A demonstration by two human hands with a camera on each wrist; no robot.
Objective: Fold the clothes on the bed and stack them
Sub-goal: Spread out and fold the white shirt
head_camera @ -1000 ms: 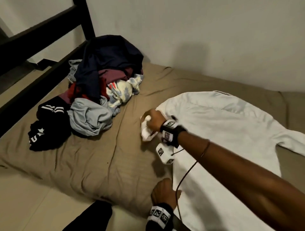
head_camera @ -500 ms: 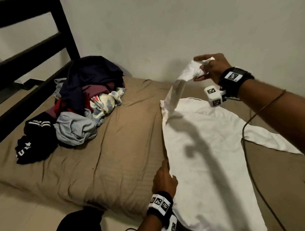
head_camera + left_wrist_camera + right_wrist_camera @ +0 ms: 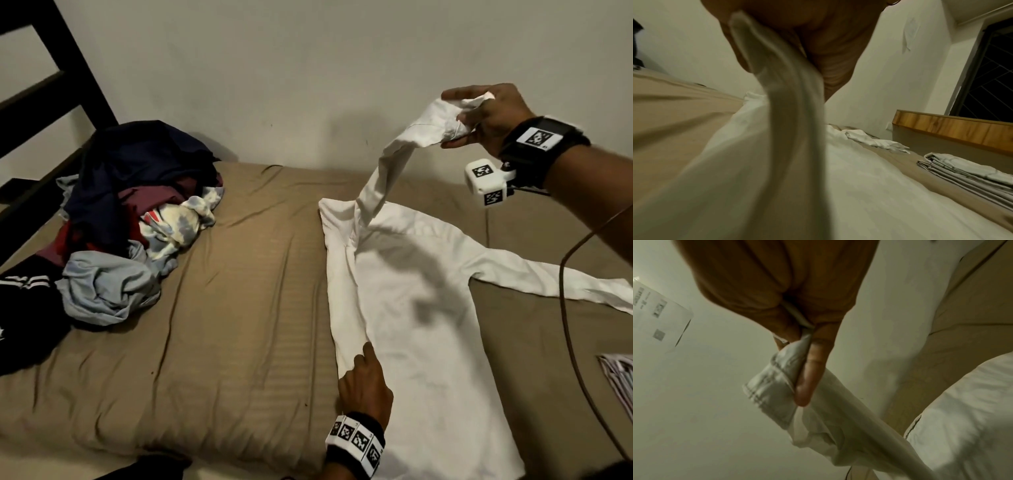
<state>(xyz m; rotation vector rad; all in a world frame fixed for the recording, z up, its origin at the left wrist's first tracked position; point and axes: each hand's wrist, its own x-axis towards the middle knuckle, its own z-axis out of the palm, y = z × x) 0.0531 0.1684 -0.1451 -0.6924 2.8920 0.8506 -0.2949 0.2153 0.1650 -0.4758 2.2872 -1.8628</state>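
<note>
A white long-sleeved shirt (image 3: pixel 421 308) lies flat on the tan bed (image 3: pixel 239 325). My right hand (image 3: pixel 479 113) is raised above the shirt's collar end and pinches the cuff (image 3: pixel 772 386) of one sleeve (image 3: pixel 387 171), which hangs from it down to the shoulder. At the near left edge, my left hand (image 3: pixel 366 377) holds a lengthwise fold of the shirt, index finger laid along it. In the left wrist view the fold (image 3: pixel 793 113) runs up between thumb and fingers. The other sleeve (image 3: pixel 565 284) lies spread to the right.
A heap of unfolded clothes (image 3: pixel 137 205) sits at the bed's far left beside a dark bed frame (image 3: pixel 51 102). Folded clothes (image 3: pixel 966 175) are stacked at the right, near a wooden board (image 3: pixel 951 128). A wall runs behind the bed. A cable (image 3: pixel 568 342) hangs from my right wrist.
My right hand took the sleeve from the bed beside the shirt and lifted it up and to the right. My left hand slid forward along the shirt's near left edge.
</note>
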